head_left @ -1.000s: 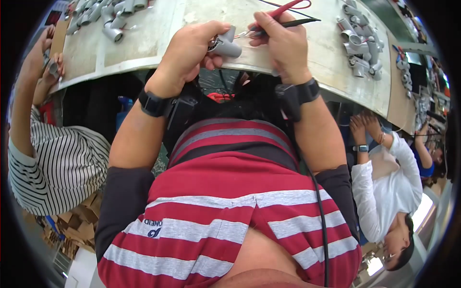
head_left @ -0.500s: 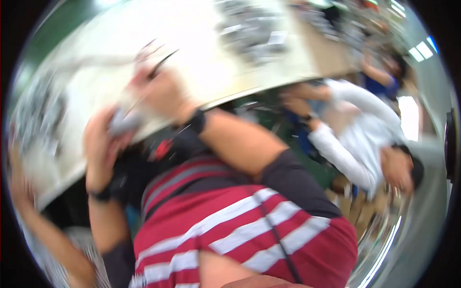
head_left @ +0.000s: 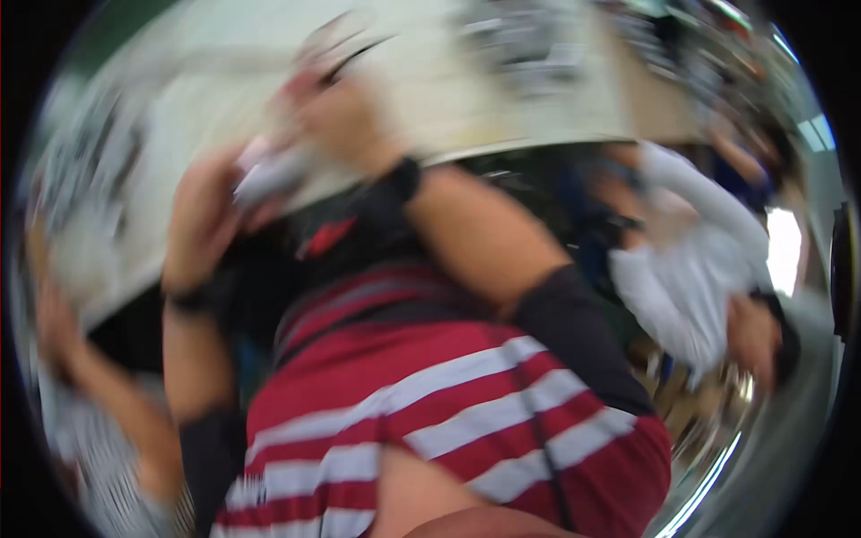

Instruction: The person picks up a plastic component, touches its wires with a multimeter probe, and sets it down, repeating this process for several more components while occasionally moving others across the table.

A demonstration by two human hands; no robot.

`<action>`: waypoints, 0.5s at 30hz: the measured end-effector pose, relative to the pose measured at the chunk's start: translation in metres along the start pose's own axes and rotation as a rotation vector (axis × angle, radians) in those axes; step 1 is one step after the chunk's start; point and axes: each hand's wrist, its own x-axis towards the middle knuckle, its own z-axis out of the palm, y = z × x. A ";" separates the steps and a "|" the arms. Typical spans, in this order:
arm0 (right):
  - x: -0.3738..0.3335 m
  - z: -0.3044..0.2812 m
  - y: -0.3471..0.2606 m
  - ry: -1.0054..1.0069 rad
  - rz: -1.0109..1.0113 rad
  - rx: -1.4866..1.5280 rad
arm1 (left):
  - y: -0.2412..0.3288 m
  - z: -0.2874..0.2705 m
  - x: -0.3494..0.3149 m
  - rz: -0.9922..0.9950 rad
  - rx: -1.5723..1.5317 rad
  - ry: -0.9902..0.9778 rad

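Note:
Motion smears the whole view. Over the table's near edge, my left hand is closed around a small grey-silver part. My right hand is just right of and beyond it, its fingers closed round a thin tool with dark arms that stick out past the knuckles. Blur hides the tool's exact kind. Its working end, near the grey part, cannot be made out, nor can I tell whether it touches the part.
On the pale table lie a heap of grey parts at the far right and another heap at the left. A person in white sits to my right; another person's forearm is at my left.
The whole view has shifted, so the table and both heaps sit further right and higher. Both hands keep hold of the grey part and the thin tool.

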 end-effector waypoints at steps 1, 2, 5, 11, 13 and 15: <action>0.006 -0.023 0.007 -0.126 0.021 0.043 | 0.011 0.001 0.003 0.060 -0.076 -0.194; 0.018 -0.055 -0.007 -0.204 0.404 0.658 | 0.016 0.019 0.006 -0.092 -0.269 0.054; 0.024 -0.077 -0.025 -0.061 0.910 1.264 | 0.014 0.017 0.005 -0.129 -0.155 0.057; 0.026 -0.069 -0.038 -0.123 0.859 1.271 | 0.012 0.016 -0.003 -0.100 -0.197 0.087; 0.025 -0.071 -0.039 -0.150 0.820 1.256 | 0.011 0.018 -0.005 -0.102 -0.184 0.091; 0.027 -0.071 -0.039 -0.144 0.798 1.222 | 0.013 0.017 -0.005 -0.100 -0.173 0.092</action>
